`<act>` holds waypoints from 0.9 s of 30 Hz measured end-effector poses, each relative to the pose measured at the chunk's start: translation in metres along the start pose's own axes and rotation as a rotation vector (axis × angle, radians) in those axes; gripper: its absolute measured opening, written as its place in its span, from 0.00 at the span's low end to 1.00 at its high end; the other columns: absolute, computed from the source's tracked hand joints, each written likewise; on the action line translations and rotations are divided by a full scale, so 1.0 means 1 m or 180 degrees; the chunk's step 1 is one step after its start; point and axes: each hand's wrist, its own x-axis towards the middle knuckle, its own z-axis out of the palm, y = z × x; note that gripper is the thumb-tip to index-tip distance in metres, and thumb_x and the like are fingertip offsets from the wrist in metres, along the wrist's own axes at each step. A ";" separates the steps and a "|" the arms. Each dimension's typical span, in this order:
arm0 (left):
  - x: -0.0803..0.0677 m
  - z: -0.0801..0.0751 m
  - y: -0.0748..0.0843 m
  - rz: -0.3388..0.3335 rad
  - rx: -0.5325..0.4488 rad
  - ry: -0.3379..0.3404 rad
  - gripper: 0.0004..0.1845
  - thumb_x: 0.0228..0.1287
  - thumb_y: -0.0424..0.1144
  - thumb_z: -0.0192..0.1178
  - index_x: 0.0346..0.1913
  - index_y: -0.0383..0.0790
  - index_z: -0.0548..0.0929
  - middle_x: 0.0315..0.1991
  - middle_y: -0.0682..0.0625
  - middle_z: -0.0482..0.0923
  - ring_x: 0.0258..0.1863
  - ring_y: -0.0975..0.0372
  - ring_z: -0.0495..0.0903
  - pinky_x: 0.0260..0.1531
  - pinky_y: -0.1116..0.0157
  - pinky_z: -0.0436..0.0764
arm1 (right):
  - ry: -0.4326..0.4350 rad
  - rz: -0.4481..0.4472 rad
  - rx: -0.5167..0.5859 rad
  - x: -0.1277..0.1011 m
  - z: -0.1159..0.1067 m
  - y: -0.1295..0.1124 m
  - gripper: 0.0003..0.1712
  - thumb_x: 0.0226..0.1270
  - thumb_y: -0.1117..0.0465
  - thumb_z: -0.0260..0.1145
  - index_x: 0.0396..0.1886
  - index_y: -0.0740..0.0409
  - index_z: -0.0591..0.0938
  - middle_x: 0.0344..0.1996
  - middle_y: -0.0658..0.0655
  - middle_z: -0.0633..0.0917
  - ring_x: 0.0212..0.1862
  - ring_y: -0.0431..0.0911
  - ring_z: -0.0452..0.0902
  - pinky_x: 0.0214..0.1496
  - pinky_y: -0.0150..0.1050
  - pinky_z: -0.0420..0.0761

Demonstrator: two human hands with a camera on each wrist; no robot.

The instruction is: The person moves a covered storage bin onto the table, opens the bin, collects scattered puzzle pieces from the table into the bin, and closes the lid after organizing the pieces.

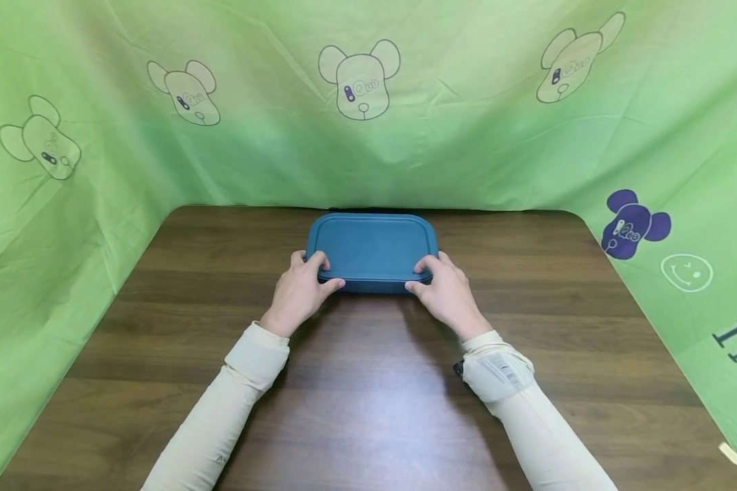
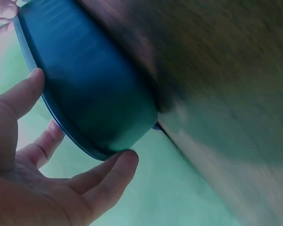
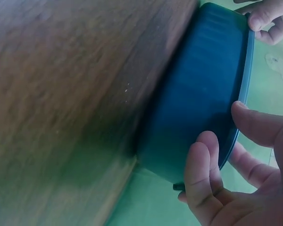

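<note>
A blue rectangular lidded container (image 1: pixel 373 247) rests flat on the dark wooden table (image 1: pixel 368 389), toward the far edge. My left hand (image 1: pixel 325 271) grips its near left corner, thumb against the front wall and fingers on the lid rim. My right hand (image 1: pixel 420 274) grips the near right corner in the same way. In the left wrist view the left hand (image 2: pixel 80 120) spans the container (image 2: pixel 94 84) from lid rim to side wall. In the right wrist view the right hand (image 3: pixel 221 127) holds the container (image 3: pixel 203 80) likewise.
A green cloth (image 1: pixel 368 136) printed with bear heads hangs round the table on the left, back and right, close behind the container. Bare wood lies between the container and me. Cream sleeves cover both forearms.
</note>
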 end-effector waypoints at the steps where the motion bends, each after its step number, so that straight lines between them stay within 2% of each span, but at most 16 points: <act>1: 0.000 0.000 0.000 0.0001 0.0018 -0.0018 0.21 0.64 0.53 0.71 0.44 0.42 0.76 0.60 0.29 0.69 0.27 0.46 0.79 0.30 0.52 0.77 | -0.0042 0.0008 -0.0016 0.000 -0.001 0.001 0.16 0.65 0.56 0.74 0.46 0.59 0.80 0.66 0.72 0.71 0.61 0.75 0.68 0.64 0.66 0.63; 4: 0.002 -0.003 0.001 -0.0021 0.0048 -0.0135 0.22 0.65 0.55 0.69 0.46 0.42 0.76 0.61 0.29 0.68 0.31 0.46 0.81 0.32 0.51 0.78 | -0.0152 -0.0020 -0.0092 0.001 -0.005 0.002 0.16 0.67 0.54 0.71 0.47 0.58 0.80 0.69 0.77 0.66 0.67 0.77 0.62 0.66 0.69 0.60; 8: 0.009 -0.012 -0.001 -0.0106 0.0132 -0.0326 0.26 0.67 0.59 0.65 0.52 0.39 0.78 0.62 0.30 0.68 0.48 0.42 0.79 0.44 0.46 0.77 | -0.0241 -0.0160 -0.0188 0.008 -0.013 0.005 0.20 0.71 0.48 0.67 0.52 0.58 0.81 0.70 0.77 0.64 0.70 0.74 0.58 0.67 0.68 0.59; 11: 0.022 -0.020 -0.003 -0.0110 0.0205 -0.0498 0.34 0.68 0.61 0.63 0.63 0.39 0.75 0.67 0.31 0.65 0.63 0.40 0.70 0.56 0.42 0.71 | -0.0430 -0.0240 -0.0228 0.019 -0.018 0.009 0.30 0.72 0.43 0.66 0.65 0.57 0.78 0.75 0.75 0.57 0.74 0.70 0.51 0.69 0.67 0.56; 13: 0.036 -0.026 -0.005 -0.0035 0.0264 -0.0729 0.41 0.66 0.63 0.63 0.72 0.40 0.69 0.74 0.32 0.57 0.72 0.40 0.59 0.63 0.39 0.63 | -0.0681 -0.0261 -0.0291 0.031 -0.021 0.011 0.41 0.69 0.38 0.66 0.74 0.54 0.70 0.78 0.73 0.47 0.77 0.68 0.41 0.70 0.69 0.51; 15: 0.053 -0.030 -0.006 0.0078 0.0325 -0.1051 0.49 0.64 0.65 0.64 0.79 0.43 0.59 0.79 0.34 0.46 0.77 0.42 0.47 0.68 0.38 0.55 | -0.0958 -0.0288 -0.0416 0.046 -0.022 0.013 0.52 0.65 0.33 0.67 0.80 0.52 0.61 0.79 0.71 0.39 0.78 0.66 0.32 0.70 0.71 0.46; 18: 0.077 -0.034 -0.002 0.0170 0.0444 -0.1646 0.58 0.60 0.67 0.66 0.83 0.49 0.46 0.81 0.38 0.32 0.79 0.44 0.32 0.70 0.38 0.47 | -0.1326 -0.0333 -0.0680 0.070 -0.021 0.013 0.61 0.59 0.27 0.67 0.83 0.48 0.52 0.79 0.70 0.33 0.78 0.65 0.24 0.69 0.73 0.42; 21: 0.094 -0.032 0.006 0.0107 0.0632 -0.2076 0.62 0.57 0.69 0.66 0.83 0.54 0.38 0.81 0.40 0.25 0.78 0.46 0.26 0.71 0.41 0.44 | -0.1589 -0.0401 -0.0961 0.088 -0.019 0.007 0.64 0.58 0.25 0.66 0.84 0.47 0.48 0.78 0.70 0.33 0.77 0.66 0.23 0.68 0.74 0.41; 23: 0.102 -0.030 0.013 0.0016 0.0786 -0.2264 0.64 0.56 0.71 0.65 0.82 0.56 0.34 0.81 0.41 0.23 0.78 0.47 0.24 0.71 0.41 0.46 | -0.1730 -0.0418 -0.1099 0.095 -0.018 0.003 0.66 0.57 0.23 0.65 0.84 0.46 0.45 0.79 0.70 0.33 0.77 0.67 0.22 0.68 0.74 0.41; 27: 0.109 -0.028 0.021 -0.0124 0.1017 -0.2378 0.66 0.55 0.72 0.65 0.81 0.58 0.29 0.81 0.41 0.22 0.78 0.47 0.25 0.70 0.39 0.49 | -0.1843 -0.0398 -0.1227 0.103 -0.017 -0.004 0.70 0.55 0.21 0.64 0.84 0.47 0.41 0.79 0.71 0.34 0.77 0.68 0.24 0.68 0.73 0.43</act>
